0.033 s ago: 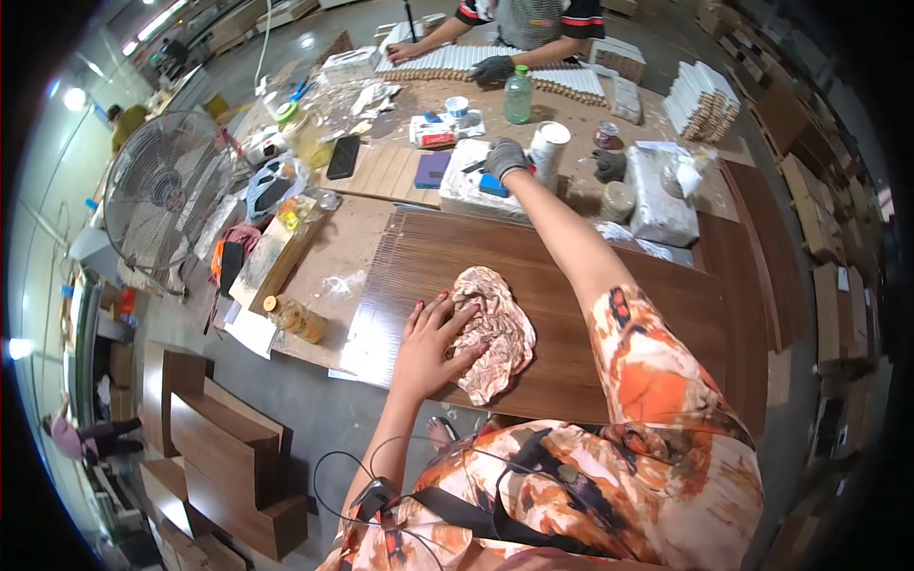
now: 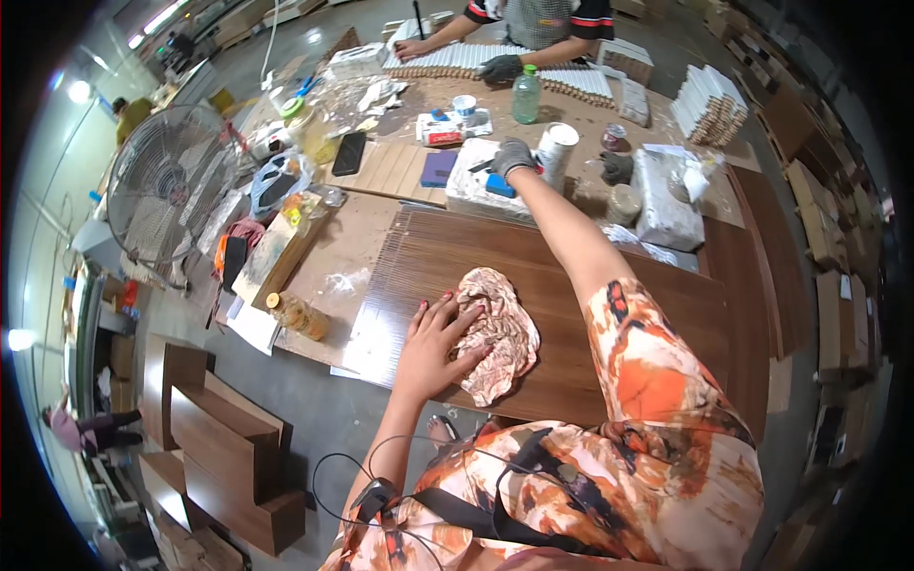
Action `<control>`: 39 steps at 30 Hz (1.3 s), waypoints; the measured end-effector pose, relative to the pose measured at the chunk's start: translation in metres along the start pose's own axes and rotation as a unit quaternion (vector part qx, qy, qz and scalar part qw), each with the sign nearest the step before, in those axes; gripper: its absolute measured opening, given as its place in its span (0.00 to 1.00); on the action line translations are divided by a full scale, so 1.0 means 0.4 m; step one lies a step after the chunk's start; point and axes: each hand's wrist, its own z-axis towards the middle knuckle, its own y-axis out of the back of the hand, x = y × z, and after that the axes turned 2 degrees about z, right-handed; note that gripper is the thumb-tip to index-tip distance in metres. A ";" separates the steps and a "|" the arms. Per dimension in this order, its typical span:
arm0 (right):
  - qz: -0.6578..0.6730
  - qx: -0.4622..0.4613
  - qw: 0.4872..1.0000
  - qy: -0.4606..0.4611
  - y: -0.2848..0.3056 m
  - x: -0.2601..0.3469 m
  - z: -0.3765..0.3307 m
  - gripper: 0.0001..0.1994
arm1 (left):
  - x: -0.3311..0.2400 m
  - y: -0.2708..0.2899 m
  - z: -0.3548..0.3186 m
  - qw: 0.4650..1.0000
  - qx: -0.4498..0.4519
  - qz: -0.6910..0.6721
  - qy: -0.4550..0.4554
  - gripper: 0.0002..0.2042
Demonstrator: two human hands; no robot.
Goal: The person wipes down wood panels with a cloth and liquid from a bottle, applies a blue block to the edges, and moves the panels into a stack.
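My left hand (image 2: pixel 436 347) lies with spread fingers on the brown wood-grain panel (image 2: pixel 609 305). Its fingertips and thumb rest on the edge of a crumpled pinkish patterned cloth (image 2: pixel 498 333). Stretched out to the far side, my right hand (image 2: pixel 515 157) wears a grey glove. Its fingers curl over the top of a white, stained block (image 2: pixel 466 195), by a small dark object (image 2: pixel 483 167); what they grip is hidden. Right beside that hand are a blue block (image 2: pixel 500 185) and a white cylindrical can (image 2: pixel 557 152).
Across the table, a co-worker's gloved hand (image 2: pixel 501 68) rests by a row of white strips (image 2: pixel 447 59). A green bottle (image 2: pixel 526 95), phone (image 2: pixel 349 153) and purple pad (image 2: pixel 438 168) lie between. An amber bottle (image 2: pixel 297 317) and fan (image 2: pixel 174 186) are left; brown boxes (image 2: pixel 224 438) sit below.
The view has shifted slightly. Both my hands and the cloth keep their places on the table.
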 end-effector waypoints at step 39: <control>0.786 0.240 0.562 -0.090 0.259 0.104 -0.200 0.07 | 0.020 -0.008 -0.036 0.990 -0.017 -0.140 0.025 0.17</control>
